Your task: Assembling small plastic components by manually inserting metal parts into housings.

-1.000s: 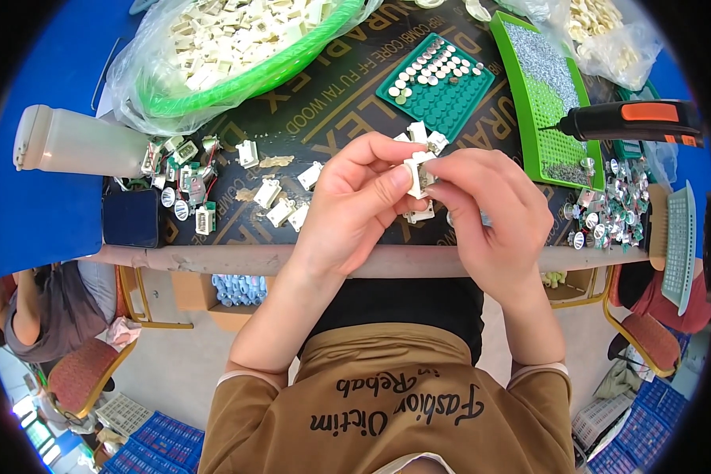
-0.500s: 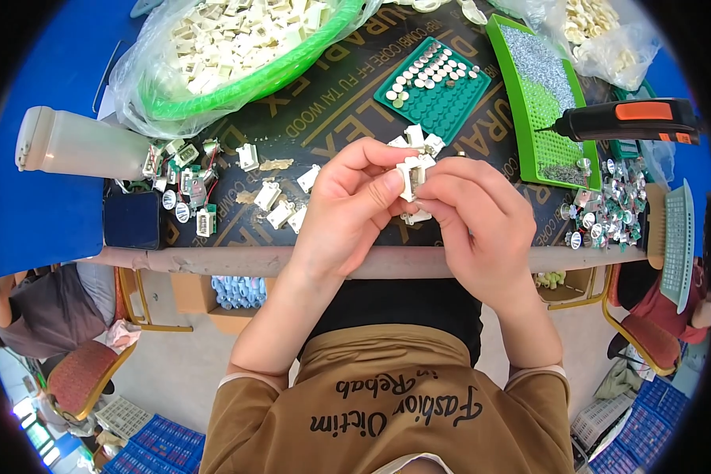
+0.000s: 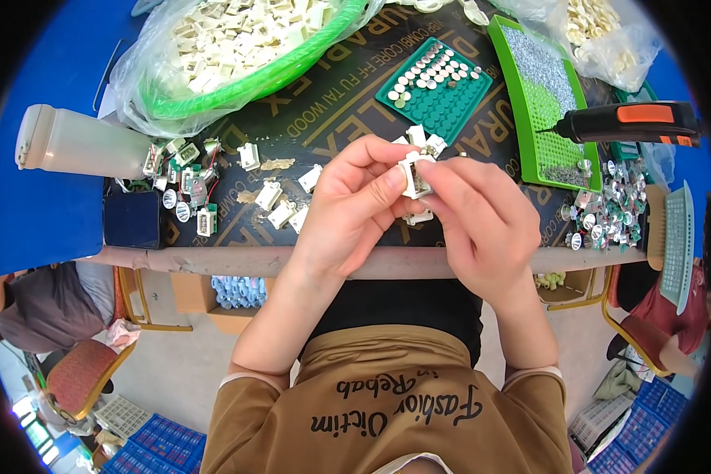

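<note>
Between thumb and fingers, my left hand (image 3: 351,201) grips a small white plastic housing (image 3: 412,183) over the table's near half. My right hand (image 3: 486,213) is closed at the housing's right side, its fingertips pressed against the part; anything small inside them is hidden. Just beyond my hands lie more white housings (image 3: 426,141), and others (image 3: 273,201) are scattered to the left. Farther back sits a green tray (image 3: 442,114) with rows of small round metal pieces. At the right, a black and orange electric screwdriver (image 3: 640,122) reaches over a bright green tray of screws (image 3: 521,47).
A bagged green basket (image 3: 237,99) heaped with white parts stands far left. A translucent bottle (image 3: 83,141) lies near a dark phone (image 3: 132,220) and wired lamp parts (image 3: 188,178). More lamp parts (image 3: 608,209) pile up at the right. Other people sit on both sides.
The right fingers have shifted up along the housing to its upper edge. The housing has tilted slightly; the left hand stays nearly still.
</note>
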Demonstrator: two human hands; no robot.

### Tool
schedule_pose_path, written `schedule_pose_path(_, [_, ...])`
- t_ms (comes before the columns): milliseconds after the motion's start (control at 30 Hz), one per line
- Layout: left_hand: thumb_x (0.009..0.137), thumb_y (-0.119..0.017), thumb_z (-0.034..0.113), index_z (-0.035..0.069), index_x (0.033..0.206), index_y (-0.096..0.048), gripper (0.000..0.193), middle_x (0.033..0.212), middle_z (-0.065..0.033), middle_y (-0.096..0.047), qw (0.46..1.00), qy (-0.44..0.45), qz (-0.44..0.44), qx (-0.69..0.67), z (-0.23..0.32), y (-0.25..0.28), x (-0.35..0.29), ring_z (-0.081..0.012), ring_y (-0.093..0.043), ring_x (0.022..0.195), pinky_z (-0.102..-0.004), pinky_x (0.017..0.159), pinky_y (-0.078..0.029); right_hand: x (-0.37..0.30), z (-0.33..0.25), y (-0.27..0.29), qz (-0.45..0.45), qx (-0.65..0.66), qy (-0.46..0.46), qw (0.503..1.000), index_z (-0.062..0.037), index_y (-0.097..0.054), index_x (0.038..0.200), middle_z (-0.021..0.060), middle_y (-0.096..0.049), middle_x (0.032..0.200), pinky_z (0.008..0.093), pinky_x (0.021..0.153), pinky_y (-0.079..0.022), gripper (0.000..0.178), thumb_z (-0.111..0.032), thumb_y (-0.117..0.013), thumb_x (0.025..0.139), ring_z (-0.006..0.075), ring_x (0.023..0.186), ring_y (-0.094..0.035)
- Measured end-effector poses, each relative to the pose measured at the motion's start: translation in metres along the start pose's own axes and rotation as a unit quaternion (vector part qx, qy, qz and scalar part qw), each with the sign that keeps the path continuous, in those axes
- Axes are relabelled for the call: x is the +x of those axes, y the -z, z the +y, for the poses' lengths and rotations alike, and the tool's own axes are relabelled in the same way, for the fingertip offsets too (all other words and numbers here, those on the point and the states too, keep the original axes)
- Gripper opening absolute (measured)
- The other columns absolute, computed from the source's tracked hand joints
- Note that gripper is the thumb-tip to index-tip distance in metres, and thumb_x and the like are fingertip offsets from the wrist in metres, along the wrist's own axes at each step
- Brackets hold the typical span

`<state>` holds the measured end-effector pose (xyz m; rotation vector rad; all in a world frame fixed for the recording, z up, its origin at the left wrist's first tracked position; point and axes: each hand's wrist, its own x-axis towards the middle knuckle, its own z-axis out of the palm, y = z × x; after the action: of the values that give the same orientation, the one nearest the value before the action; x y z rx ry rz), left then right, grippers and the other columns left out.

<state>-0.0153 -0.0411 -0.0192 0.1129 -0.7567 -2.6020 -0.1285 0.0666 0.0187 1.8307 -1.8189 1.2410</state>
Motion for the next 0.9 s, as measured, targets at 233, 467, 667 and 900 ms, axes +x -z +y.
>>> schedule_pose_path(233, [0.09, -0.052, 0.003, 0.001, 0.106, -0.053, 0.017, 0.1, -0.0093, -0.06, 1.0, -0.009, 0.015, 0.011, 0.0, -0.005, -0.001, -0.0144, -0.06, 0.088, -0.0291, 0.076, -0.054, -0.003, -0.002, 0.001, 0.006, 0.001, 0.005, 1.0, 0.0001, -0.063, 0.09, 0.0087, -0.061, 0.084, 0.0305, 0.056, -0.048, 0.025, 0.0, -0.066, 0.065, 0.0231, 0.068, -0.061])
schedule_pose_path(467, [0.086, -0.054, -0.003, -0.002, 0.103, -0.055, 0.016, 0.097, -0.01, -0.061, 0.997, -0.047, 0.028, 0.06, -0.002, -0.004, -0.003, -0.015, -0.061, 0.081, -0.0274, 0.072, -0.053, -0.008, 0.003, -0.003, 0.0, 0.008, 0.03, 1.0, 0.0, -0.064, 0.086, 0.0087, -0.061, 0.083, 0.0313, 0.057, -0.049, 0.023, -0.001, -0.064, 0.063, 0.0233, 0.069, -0.061])
schedule_pose_path(667, [0.085, -0.055, -0.005, -0.003, 0.099, -0.056, 0.015, 0.1, -0.0109, -0.06, 0.988, -0.115, 0.023, 0.096, -0.005, -0.001, 0.0, -0.0152, -0.06, 0.088, -0.0271, 0.078, -0.051, -0.014, 0.006, -0.004, 0.012, 0.005, 0.06, 0.998, 0.0003, -0.066, 0.09, 0.0085, -0.062, 0.083, 0.0306, 0.055, -0.049, 0.026, -0.002, -0.062, 0.064, 0.022, 0.068, -0.062])
schedule_pose_path(900, [0.085, -0.055, -0.004, -0.003, 0.1, -0.056, 0.015, 0.101, -0.0111, -0.061, 0.991, -0.111, 0.027, 0.073, -0.002, -0.008, 0.0, -0.0161, -0.06, 0.091, -0.0276, 0.079, -0.051, -0.013, 0.006, -0.009, 0.049, -0.019, 0.066, 0.996, 0.0004, -0.067, 0.094, 0.0094, -0.063, 0.085, 0.029, 0.055, -0.049, 0.031, -0.003, -0.063, 0.063, 0.0221, 0.07, -0.063])
